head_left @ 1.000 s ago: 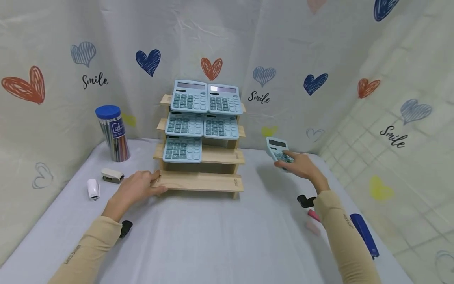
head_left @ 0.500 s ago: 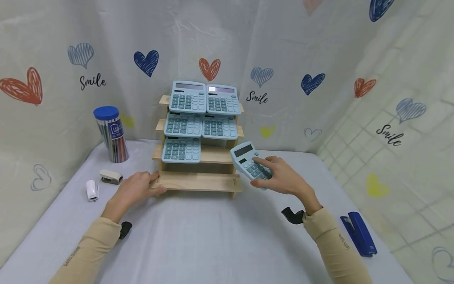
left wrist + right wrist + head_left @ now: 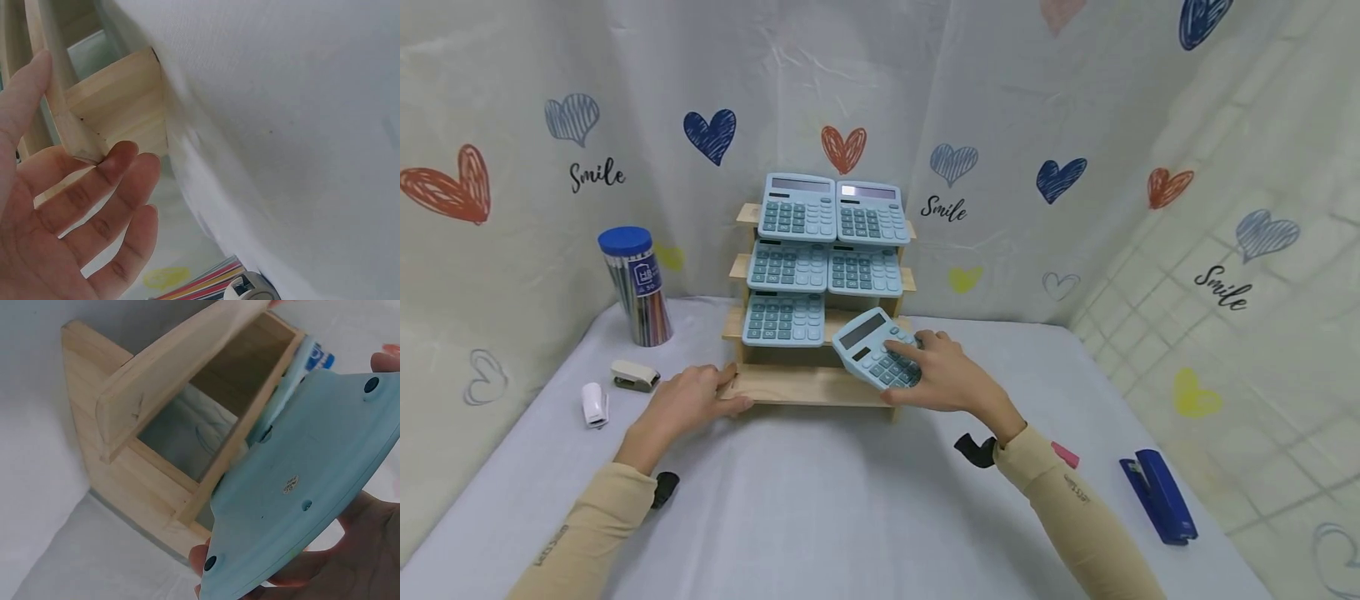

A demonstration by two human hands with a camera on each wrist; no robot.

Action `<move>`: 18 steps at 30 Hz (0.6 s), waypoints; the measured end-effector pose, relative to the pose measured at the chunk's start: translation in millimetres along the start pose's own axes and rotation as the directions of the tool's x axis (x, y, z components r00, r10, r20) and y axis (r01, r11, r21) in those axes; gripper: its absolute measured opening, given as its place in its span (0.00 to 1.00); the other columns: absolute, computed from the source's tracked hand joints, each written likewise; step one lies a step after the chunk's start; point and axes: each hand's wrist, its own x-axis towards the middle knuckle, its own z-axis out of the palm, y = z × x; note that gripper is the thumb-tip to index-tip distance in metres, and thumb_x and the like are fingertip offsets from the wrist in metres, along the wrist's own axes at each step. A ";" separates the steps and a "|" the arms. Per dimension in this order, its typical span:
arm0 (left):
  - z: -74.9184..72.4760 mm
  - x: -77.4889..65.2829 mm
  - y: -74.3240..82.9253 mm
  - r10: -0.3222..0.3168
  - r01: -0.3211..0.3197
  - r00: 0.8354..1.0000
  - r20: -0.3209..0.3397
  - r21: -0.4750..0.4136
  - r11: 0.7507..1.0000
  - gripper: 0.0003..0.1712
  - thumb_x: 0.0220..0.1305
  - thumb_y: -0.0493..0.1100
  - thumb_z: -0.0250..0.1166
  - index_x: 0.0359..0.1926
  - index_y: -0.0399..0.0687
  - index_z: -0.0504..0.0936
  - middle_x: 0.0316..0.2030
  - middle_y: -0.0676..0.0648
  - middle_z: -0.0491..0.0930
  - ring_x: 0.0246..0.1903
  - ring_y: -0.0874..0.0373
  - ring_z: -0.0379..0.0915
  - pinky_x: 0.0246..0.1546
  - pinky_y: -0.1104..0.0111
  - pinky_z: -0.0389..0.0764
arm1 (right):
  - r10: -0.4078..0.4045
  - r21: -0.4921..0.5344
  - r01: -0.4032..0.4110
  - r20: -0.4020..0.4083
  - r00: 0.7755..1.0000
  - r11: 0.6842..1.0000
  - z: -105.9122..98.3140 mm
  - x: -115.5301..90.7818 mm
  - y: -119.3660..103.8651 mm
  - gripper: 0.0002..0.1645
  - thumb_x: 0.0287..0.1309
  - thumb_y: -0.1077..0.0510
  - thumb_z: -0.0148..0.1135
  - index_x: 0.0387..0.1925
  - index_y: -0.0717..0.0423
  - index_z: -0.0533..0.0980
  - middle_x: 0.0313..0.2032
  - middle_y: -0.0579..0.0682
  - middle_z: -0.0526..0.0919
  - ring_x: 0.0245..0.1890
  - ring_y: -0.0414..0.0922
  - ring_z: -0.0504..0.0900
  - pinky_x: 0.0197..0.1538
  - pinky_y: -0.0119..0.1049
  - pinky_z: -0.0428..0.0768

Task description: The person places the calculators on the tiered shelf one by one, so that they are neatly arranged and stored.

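A light blue calculator [image 3: 880, 346] is gripped in my right hand [image 3: 951, 375], tilted in front of the right half of the third shelf. Its underside faces the right wrist view, with fingers curled at its edges. My left hand [image 3: 688, 404] holds the left end of the bottom shelf of the wooden rack [image 3: 805, 386], thumb on one face and fingertips at the board's edge in the left wrist view. Two calculators stand on the top shelf, including one at the left [image 3: 797, 208], and two on the second. One more calculator [image 3: 784, 319] sits at the left of the third.
Left of the rack stands a tub of pencils [image 3: 638, 287] with a blue lid. A white-and-grey stapler [image 3: 635, 375] and a small white object [image 3: 595, 405] lie before it. At the right are a blue stapler [image 3: 1159, 496] and a pink item [image 3: 1064, 454], partly hidden by the sleeve.
My right hand has carried the calculator leftward from the table's right side to the front of the third shelf. The left hand has stayed on the rack.
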 end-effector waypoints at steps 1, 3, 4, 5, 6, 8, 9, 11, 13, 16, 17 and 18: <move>-0.2 -0.3 0.2 0.001 -0.001 1.000 -0.004 0.001 1.000 0.44 0.61 0.65 0.67 0.66 0.39 0.74 0.51 0.31 0.82 0.31 0.52 0.72 0.24 0.60 0.73 | 0.006 -0.014 -0.006 -0.003 1.000 1.000 1.8 3.8 -0.7 0.47 0.51 0.27 0.59 0.71 0.39 0.69 0.63 0.66 0.73 0.54 0.60 0.73 0.53 0.54 0.72; -1.3 -1.0 0.6 0.002 -0.002 1.000 -0.011 0.003 1.000 0.43 0.61 0.65 0.67 0.66 0.39 0.74 0.51 0.30 0.82 0.30 0.52 0.71 0.23 0.60 0.72 | 0.012 -0.039 -0.012 -0.016 1.000 0.999 4.3 11.8 -3.1 0.47 0.52 0.26 0.59 0.71 0.40 0.70 0.63 0.67 0.73 0.54 0.61 0.73 0.50 0.53 0.71; -1.9 -1.3 0.7 0.002 -0.002 1.000 -0.014 0.003 1.000 0.43 0.61 0.64 0.67 0.66 0.38 0.74 0.51 0.30 0.82 0.30 0.52 0.71 0.23 0.60 0.72 | 0.019 -0.049 -0.020 -0.022 1.000 0.999 6.0 15.9 -4.4 0.48 0.52 0.25 0.59 0.71 0.41 0.69 0.62 0.68 0.73 0.54 0.61 0.73 0.49 0.53 0.71; -2.3 -1.5 0.7 0.003 -0.003 1.000 -0.017 0.004 1.000 0.43 0.61 0.64 0.67 0.66 0.38 0.75 0.51 0.30 0.82 0.29 0.52 0.71 0.23 0.61 0.71 | 0.031 -0.055 -0.033 -0.029 0.999 0.998 7.4 19.9 -6.1 0.48 0.52 0.25 0.59 0.71 0.41 0.69 0.62 0.69 0.72 0.54 0.62 0.73 0.49 0.54 0.71; -2.7 -1.6 0.8 0.004 -0.004 1.000 -0.019 0.002 1.000 0.43 0.61 0.64 0.67 0.66 0.38 0.75 0.50 0.30 0.83 0.29 0.52 0.71 0.22 0.61 0.71 | 0.047 -0.063 -0.049 -0.034 0.998 0.997 9.1 23.6 -8.1 0.49 0.53 0.24 0.59 0.71 0.41 0.69 0.62 0.70 0.72 0.54 0.63 0.73 0.50 0.55 0.72; -3.1 -1.9 0.9 0.005 -0.005 1.000 -0.018 0.000 1.000 0.43 0.62 0.64 0.67 0.66 0.38 0.74 0.50 0.30 0.82 0.29 0.52 0.70 0.22 0.61 0.71 | 0.094 -0.066 -0.096 -0.031 0.995 0.993 13.2 30.6 -13.4 0.51 0.52 0.22 0.58 0.72 0.41 0.68 0.62 0.71 0.71 0.55 0.64 0.72 0.52 0.57 0.72; -2.9 -1.8 0.8 0.006 -0.006 1.000 -0.018 -0.002 1.000 0.43 0.61 0.64 0.67 0.66 0.38 0.74 0.50 0.30 0.83 0.29 0.52 0.70 0.22 0.61 0.71 | 0.120 -0.063 -0.121 -0.029 0.992 0.991 15.6 33.8 -16.2 0.52 0.52 0.21 0.57 0.73 0.41 0.67 0.62 0.72 0.71 0.56 0.65 0.71 0.53 0.59 0.72; -1.8 -1.4 0.0 0.005 -0.005 1.000 -0.014 -0.004 1.000 0.43 0.61 0.64 0.67 0.66 0.38 0.74 0.49 0.31 0.83 0.29 0.52 0.70 0.22 0.62 0.71 | 0.175 -0.056 -0.176 -0.026 0.984 0.983 20.4 39.9 -22.4 0.53 0.52 0.20 0.56 0.74 0.41 0.66 0.61 0.73 0.70 0.57 0.66 0.70 0.55 0.60 0.72; -0.7 -1.1 -0.4 0.001 -0.001 1.000 -0.009 -0.007 1.000 0.43 0.61 0.64 0.67 0.67 0.39 0.74 0.49 0.31 0.83 0.29 0.52 0.70 0.22 0.62 0.70 | 0.225 -0.048 -0.226 -0.029 0.974 0.973 24.5 45.5 -28.9 0.55 0.52 0.18 0.53 0.74 0.42 0.64 0.61 0.74 0.69 0.57 0.66 0.69 0.55 0.61 0.71; 0.8 -0.4 -1.2 0.000 0.000 1.000 -0.004 -0.008 1.000 0.43 0.61 0.65 0.67 0.67 0.39 0.74 0.48 0.33 0.83 0.30 0.52 0.70 0.23 0.62 0.70 | 0.291 -0.055 -0.293 -0.040 0.956 0.955 29.7 53.7 -37.2 0.57 0.53 0.15 0.48 0.75 0.42 0.62 0.61 0.75 0.68 0.59 0.68 0.68 0.58 0.62 0.71; 1.0 -0.3 -1.4 0.002 -0.002 1.000 -0.005 -0.006 1.000 0.43 0.61 0.65 0.67 0.67 0.39 0.74 0.48 0.33 0.83 0.30 0.52 0.70 0.23 0.62 0.71 | 0.311 -0.061 -0.313 -0.042 0.949 0.948 30.9 56.3 -39.5 0.58 0.53 0.14 0.46 0.76 0.43 0.61 0.62 0.75 0.67 0.60 0.68 0.67 0.59 0.62 0.71; 1.2 -0.1 -1.4 0.005 -0.005 1.000 -0.009 -0.005 1.000 0.43 0.61 0.65 0.67 0.67 0.39 0.74 0.47 0.34 0.83 0.30 0.52 0.71 0.23 0.61 0.71 | 0.331 -0.063 -0.333 -0.043 0.943 0.941 31.6 58.7 -41.7 0.59 0.54 0.14 0.44 0.76 0.43 0.60 0.63 0.75 0.67 0.62 0.68 0.67 0.60 0.62 0.70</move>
